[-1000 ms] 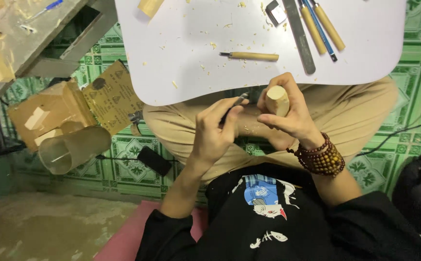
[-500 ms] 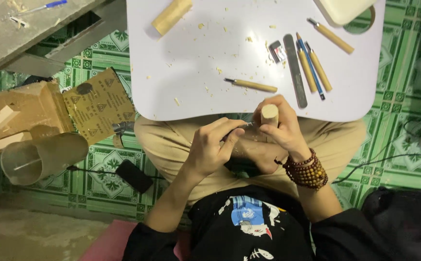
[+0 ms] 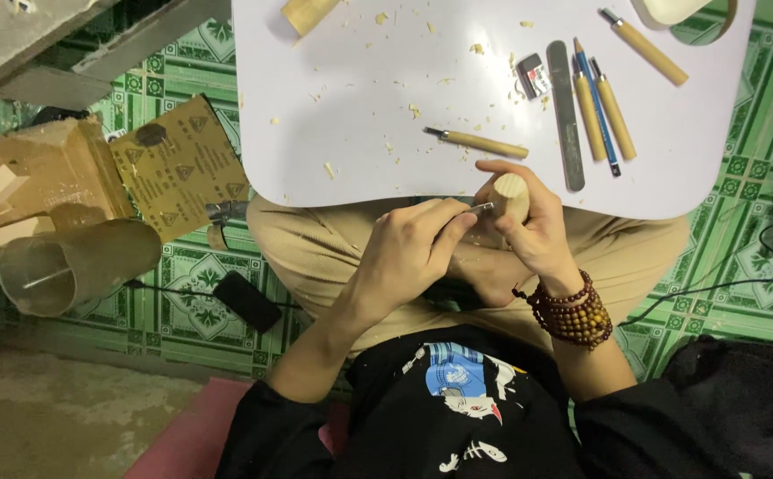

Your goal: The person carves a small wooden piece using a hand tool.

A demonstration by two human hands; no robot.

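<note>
My right hand point(image 3: 542, 239), with bead bracelets at the wrist, grips a short pale wooden cylinder point(image 3: 511, 192) upright over my lap, at the near edge of the white table point(image 3: 360, 80). My left hand point(image 3: 404, 253) is closed on a small carving tool point(image 3: 478, 209). The tool's metal tip touches the side of the cylinder. Wood shavings lie scattered on the table.
On the table lie a wooden-handled carving tool point(image 3: 480, 142), a grey file point(image 3: 567, 115), several pencils and tools point(image 3: 598, 106) and a wood block point(image 3: 308, 13). Left on the green tiled floor: sandpaper sheet point(image 3: 178, 173), cardboard box point(image 3: 31, 177), clear plastic jar point(image 3: 76, 266), black object point(image 3: 246, 302).
Both hands keep their hold on the tool and the cylinder. The tool's tip has shifted against the wood, and my view has moved closer over the table.
</note>
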